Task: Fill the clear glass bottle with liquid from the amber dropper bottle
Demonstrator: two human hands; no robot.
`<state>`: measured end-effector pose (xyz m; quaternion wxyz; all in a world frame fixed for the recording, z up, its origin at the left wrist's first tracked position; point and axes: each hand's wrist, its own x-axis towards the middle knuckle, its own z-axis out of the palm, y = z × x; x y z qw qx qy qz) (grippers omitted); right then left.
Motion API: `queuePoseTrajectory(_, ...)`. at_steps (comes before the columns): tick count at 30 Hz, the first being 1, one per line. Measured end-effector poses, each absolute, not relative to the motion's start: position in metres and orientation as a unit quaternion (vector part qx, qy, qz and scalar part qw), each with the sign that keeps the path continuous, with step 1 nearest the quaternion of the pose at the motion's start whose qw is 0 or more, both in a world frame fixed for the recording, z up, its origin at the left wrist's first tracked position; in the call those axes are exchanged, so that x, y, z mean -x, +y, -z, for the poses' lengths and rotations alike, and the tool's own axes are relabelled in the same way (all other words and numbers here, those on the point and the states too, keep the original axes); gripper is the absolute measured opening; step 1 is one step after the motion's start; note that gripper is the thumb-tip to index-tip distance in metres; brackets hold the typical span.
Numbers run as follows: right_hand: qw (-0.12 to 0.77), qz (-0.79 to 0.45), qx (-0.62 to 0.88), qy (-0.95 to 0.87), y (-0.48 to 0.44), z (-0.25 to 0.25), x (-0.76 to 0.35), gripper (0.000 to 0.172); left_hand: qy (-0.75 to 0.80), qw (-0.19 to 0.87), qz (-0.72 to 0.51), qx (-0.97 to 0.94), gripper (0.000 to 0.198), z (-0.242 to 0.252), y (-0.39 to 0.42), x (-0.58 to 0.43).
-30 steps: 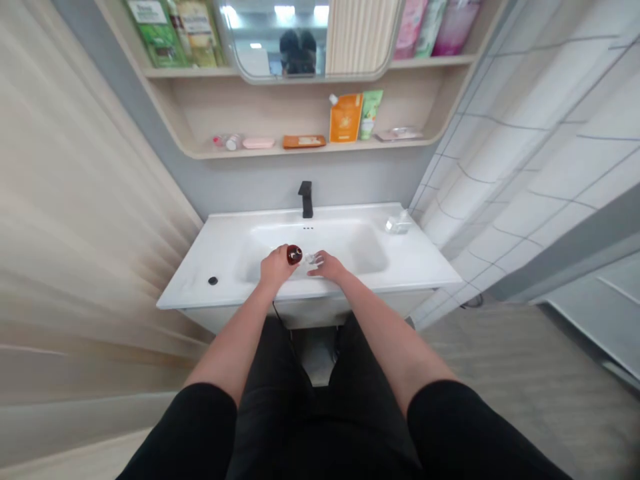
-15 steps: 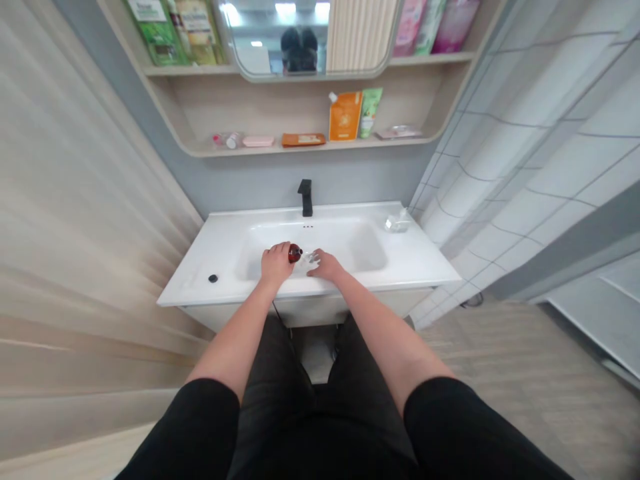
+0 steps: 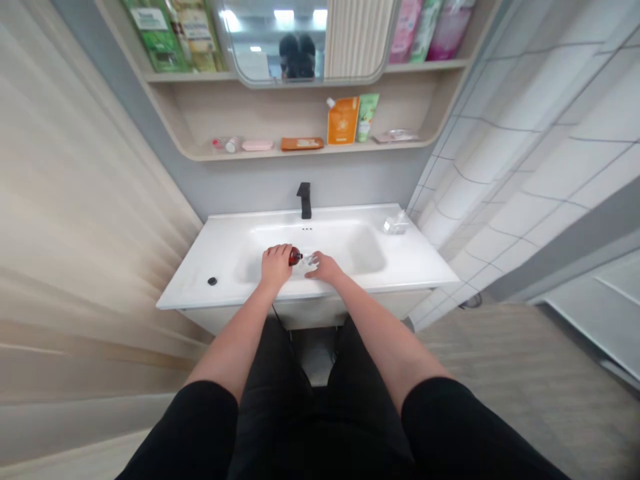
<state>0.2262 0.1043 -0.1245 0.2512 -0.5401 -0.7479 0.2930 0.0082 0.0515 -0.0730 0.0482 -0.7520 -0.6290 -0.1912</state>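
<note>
Head view, hands (image 3: 276,265) (image 3: 324,268) close, left gripping bottle (image 3: 295,256)

Red-brown bottle (image 3: 296,256) tipped from near-upright to sideways in left hand (image 3: 276,265), neck now pointing toward right hand (image 3: 324,268); left fingers (image 3: 276,251) now curled over bottle's side; right hand shifted slightly nearer left hand

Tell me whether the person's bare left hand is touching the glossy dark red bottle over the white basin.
Touching. The head view shows the bare left hand closed around the glossy dark red bottle, with its fingers against the bottle and no gap.
</note>
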Motion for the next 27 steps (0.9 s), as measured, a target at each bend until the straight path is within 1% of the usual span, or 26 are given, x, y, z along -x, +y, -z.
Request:
queuePoseTrajectory(17, 0.255, -0.304, 0.534, -0.747, 0.1044, 0.1233, -0.2256, 0.071, -0.613, 0.045, 0.204, 0.762, 0.067, 0.0704, 0.0496, -0.0082)
queuePoseTrajectory(23, 0.252, -0.299, 0.533, -0.750, 0.1049, 0.1233, -0.2262, 0.072, -0.603, 0.061, 0.204, 0.769, 0.063, 0.0686, 0.0478, -0.0087)
queuePoseTrajectory(27, 0.253, -0.303, 0.531, -0.750, 0.1059, 0.1250, -0.2263, 0.072, -0.600, 0.058, 0.208, 0.770, 0.064, 0.0684, 0.0473, -0.0088)
